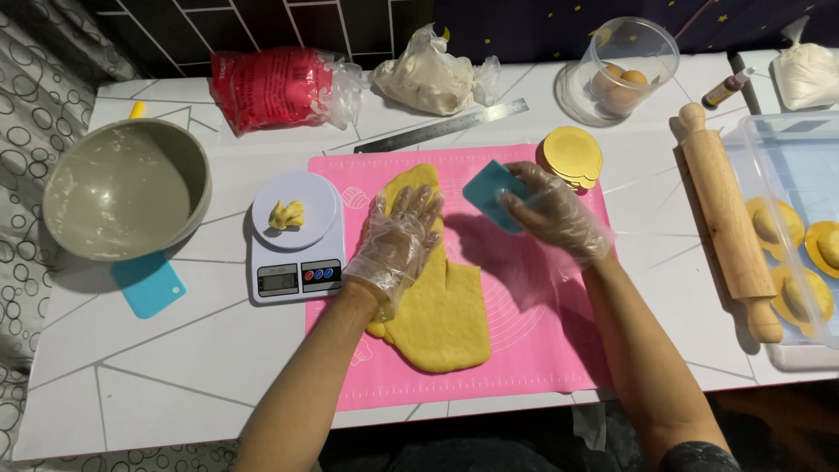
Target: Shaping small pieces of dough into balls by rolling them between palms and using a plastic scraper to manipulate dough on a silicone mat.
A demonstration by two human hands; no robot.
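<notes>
A flat sheet of yellow dough [446, 319] lies on a pink silicone mat [533, 350]. My left hand [398, 240], in a clear plastic glove, rests flat on the upper part of the dough with fingers spread. My right hand [551, 210], also gloved, grips a teal plastic scraper [489, 188] just right of the dough's top end. A small lump of yellow dough [287, 214] sits on the white kitchen scale [295, 249] left of the mat.
A grey mixing bowl [127, 188] and a second teal scraper [149, 284] lie at left. At the back sit a red bag [275, 87], a bagged dough lump [428, 79], a steel ruler [441, 127], gold discs [572, 156] and a clear tub of eggs [622, 70]. A rolling pin [725, 218] and clear tray [791, 166] are at right.
</notes>
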